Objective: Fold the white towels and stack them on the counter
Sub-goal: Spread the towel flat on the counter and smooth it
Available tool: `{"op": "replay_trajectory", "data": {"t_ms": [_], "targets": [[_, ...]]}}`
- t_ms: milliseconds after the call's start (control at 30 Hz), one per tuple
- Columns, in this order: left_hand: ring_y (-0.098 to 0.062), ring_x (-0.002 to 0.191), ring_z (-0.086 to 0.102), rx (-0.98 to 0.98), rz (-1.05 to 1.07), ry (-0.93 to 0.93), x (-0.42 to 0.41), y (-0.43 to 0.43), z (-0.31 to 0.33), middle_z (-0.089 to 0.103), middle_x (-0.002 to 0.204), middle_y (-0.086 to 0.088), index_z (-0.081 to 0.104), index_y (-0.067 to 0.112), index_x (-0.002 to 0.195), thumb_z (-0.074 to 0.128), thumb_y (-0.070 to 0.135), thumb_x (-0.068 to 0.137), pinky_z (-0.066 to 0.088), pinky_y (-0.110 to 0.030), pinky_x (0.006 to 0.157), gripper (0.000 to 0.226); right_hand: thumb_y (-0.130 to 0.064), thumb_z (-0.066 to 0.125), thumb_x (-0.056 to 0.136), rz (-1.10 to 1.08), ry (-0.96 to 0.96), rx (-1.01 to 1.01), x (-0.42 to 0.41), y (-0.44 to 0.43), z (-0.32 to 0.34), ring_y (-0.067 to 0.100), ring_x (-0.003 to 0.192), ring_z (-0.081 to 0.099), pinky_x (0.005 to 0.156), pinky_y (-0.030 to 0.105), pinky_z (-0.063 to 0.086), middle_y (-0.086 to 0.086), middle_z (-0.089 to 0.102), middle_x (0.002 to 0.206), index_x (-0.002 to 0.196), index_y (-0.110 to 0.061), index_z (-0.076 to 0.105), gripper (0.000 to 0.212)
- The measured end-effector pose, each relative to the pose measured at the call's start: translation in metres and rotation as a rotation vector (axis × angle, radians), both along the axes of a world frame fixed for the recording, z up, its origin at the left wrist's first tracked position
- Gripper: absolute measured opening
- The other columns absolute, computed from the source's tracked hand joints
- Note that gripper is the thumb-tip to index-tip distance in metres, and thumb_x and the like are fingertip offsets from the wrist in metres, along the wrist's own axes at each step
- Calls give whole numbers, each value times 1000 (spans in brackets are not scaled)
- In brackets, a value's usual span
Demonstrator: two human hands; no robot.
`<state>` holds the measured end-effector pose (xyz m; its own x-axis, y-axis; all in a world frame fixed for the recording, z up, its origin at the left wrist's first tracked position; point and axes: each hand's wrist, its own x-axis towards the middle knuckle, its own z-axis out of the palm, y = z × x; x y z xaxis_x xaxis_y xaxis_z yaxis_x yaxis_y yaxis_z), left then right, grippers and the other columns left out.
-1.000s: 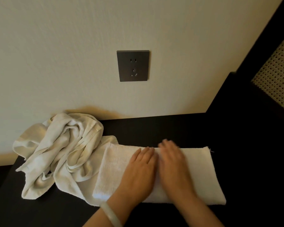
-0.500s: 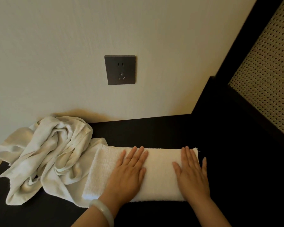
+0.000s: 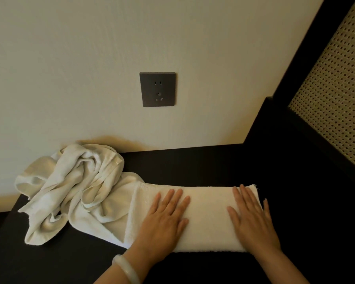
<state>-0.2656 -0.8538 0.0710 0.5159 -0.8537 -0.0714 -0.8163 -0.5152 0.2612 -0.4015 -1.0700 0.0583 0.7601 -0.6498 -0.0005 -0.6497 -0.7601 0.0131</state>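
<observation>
- Folded white towel [image 3: 209, 218]: lies as a long strip on the dark tabletop [image 3: 193, 160], running left to right, near the front edge.
- Left hand [image 3: 164, 218]: rests palm down on the strip, left of its middle, with straight fingers slightly fanned and pointing at the wall; grips nothing.
- Right hand [image 3: 252, 218]: presses flat on the right end of the same strip, fingers straight and close together, little finger reaching past the towel's edge; likewise grips nothing.
- Pale bangle [image 3: 127, 269]: circles the left wrist.
- Crumpled white towels [image 3: 76, 185]: sit heaped at the left of the tabletop against the wall [image 3: 70, 58], touching the left end of the folded strip; hard to tell whether one cloth or several.
- Dark wall socket [image 3: 157, 89]: sits above the tabletop, roughly over the left hand.
- Woven cane panel [image 3: 336, 89] in a dark frame: rises on the right, well apart from the towels.
</observation>
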Motion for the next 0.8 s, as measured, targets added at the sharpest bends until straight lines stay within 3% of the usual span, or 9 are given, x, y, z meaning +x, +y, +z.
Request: {"op": "replay_trajectory", "data": {"t_ms": [133,200,267,400,467,533,633,733,800], "targets": [[-19,147,26,50,197,-95,1,42,-3,27,160,-1,29,24,154,16,52,105,12,-41,114,59,-51,16,100,23,124,-36,5,0,21,16,152,-4,120,56,-6,1,4,166,158,-24,2,65],[-16,151,10,-25,313,-14,4,51,1,11,163,-1,18,20,157,13,54,102,1,-35,122,65,-42,42,97,90,17,-99,22,23,29,23,149,23,119,59,7,8,36,157,150,-20,40,57],[-14,152,1,-128,453,102,8,51,7,-1,163,3,7,19,158,25,50,102,-2,-28,122,66,-38,43,94,268,-103,-22,42,53,31,23,141,39,116,52,15,7,54,143,137,-18,58,49],[-20,127,39,-231,758,181,18,50,21,42,137,-5,37,13,141,52,34,98,32,-30,109,51,-46,13,100,577,-13,261,87,108,28,12,152,-2,120,37,-12,-4,8,165,157,-23,17,62],[-16,104,53,-253,827,302,24,53,24,55,113,-1,49,15,119,57,31,95,46,-28,90,29,-52,-10,85,639,8,345,100,122,20,9,150,-10,118,35,-16,-6,-1,166,158,-22,7,81],[-8,80,54,-250,856,423,25,55,29,57,92,4,51,17,103,58,30,95,44,-19,66,17,-58,-22,74,635,-23,370,109,129,11,7,150,-8,120,33,-15,-6,2,166,158,-21,8,97],[-5,69,48,-243,842,532,23,55,34,53,83,5,52,14,104,56,31,96,35,-17,56,20,-70,-44,61,623,-23,340,111,127,5,8,151,-10,116,37,-16,-10,-7,164,156,-28,-5,110],[-7,67,46,-277,841,604,23,58,43,52,80,5,51,17,99,56,31,94,34,-17,57,16,-69,-26,77,652,41,270,111,132,10,19,150,-18,114,55,-21,-6,-19,162,148,-46,-25,75],[-8,68,45,-238,811,663,24,66,45,51,79,5,51,19,91,58,35,93,35,-19,60,17,-71,-27,72,659,115,253,114,137,13,29,149,-21,111,64,-21,3,-21,163,145,-51,-27,76]]}}
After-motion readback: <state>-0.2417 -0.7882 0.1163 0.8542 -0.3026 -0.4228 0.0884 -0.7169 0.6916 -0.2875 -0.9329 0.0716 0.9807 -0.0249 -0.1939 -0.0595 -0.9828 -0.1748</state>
